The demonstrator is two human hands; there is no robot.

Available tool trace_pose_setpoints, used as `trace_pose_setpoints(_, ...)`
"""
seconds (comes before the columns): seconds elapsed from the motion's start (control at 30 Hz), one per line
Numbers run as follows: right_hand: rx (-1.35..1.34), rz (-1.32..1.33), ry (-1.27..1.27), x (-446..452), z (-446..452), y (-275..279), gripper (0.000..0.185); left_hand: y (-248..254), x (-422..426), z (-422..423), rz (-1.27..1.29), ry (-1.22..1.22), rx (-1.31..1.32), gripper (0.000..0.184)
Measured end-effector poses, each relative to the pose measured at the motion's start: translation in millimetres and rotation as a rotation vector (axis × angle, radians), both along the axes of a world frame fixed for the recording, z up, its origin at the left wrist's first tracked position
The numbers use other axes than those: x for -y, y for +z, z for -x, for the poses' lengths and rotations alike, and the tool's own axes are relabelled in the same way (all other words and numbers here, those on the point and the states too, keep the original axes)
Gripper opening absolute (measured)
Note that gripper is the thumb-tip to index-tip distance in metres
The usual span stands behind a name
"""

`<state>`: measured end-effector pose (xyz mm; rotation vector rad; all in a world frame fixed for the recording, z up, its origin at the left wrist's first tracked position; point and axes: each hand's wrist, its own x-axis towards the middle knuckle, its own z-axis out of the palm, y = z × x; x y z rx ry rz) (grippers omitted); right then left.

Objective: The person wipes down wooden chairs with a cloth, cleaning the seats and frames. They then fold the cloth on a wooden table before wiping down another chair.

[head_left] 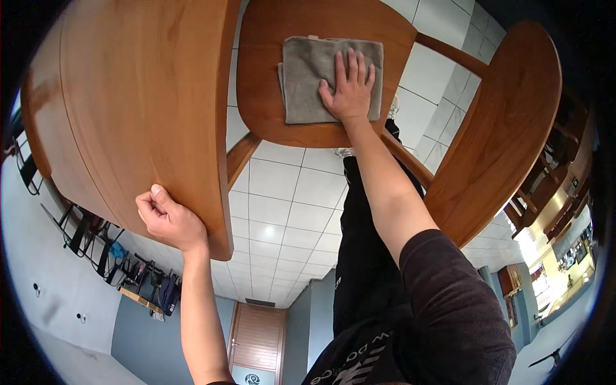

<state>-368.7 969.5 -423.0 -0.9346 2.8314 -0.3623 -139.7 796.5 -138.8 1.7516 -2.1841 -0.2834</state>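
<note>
Basically, R hand (351, 96) lies flat, fingers apart, w/ folded grey cloth (300, 99) under them on chair seat (262, 45) (L hand (172, 221) curled, fingers together, over tabletop (141, 109)), so even palm pressure prob. works best.

The right hand (350, 86) lies flat, palm down, fingers spread, thumb out to the side, above the seat (263, 77) near its edge closest to the body. The bare right arm (388, 186) reaches out nearly straight from a short dark sleeve (452, 295). The left hand (172, 220) is loosely curled, thumb uppermost, by a corner of the tabletop (128, 96), its wrist almost in line with the bare left forearm (200, 308).
</note>
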Motion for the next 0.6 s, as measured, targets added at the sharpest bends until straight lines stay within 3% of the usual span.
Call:
trace_pose_setpoints(0.07,-0.034,0.134,0.168,12,26,-8,0.072,1,0,-2,-0.005,0.006,0.019,0.030)
trace_pose_setpoints(0.13,-0.125,0.130,0.074,27,56,-14,0.073,1,-1,-2,0.000,0.009,0.011,0.030)
trace_pose_setpoints(0.2,-0.221,0.236,-0.377,40,83,-21,0.074,-1,-1,-4,-0.001,0.014,0.003,0.030)
trace_pose_setpoints(0.3,-0.227,0.258,-0.449,52,120,-23,0.073,2,-4,-5,-0.048,0.039,-0.059,0.030)
trace_pose_setpoints(0.47,-0.314,0.141,-0.426,57,128,-23,0.073,0,-4,-2,-0.030,0.056,-0.065,0.032)
trace_pose_setpoints(0.53,-0.306,0.122,-0.184,57,139,-19,0.072,4,-5,6,-0.022,0.070,-0.030,0.033)
trace_pose_setpoints(0.57,-0.374,0.141,-0.070,62,152,-18,0.061,4,-4,5,-0.019,0.056,-0.023,0.032)
trace_pose_setpoints(0.6,-0.375,0.148,-0.066,68,161,-14,0.061,3,-3,4,-0.017,0.045,-0.010,0.032)
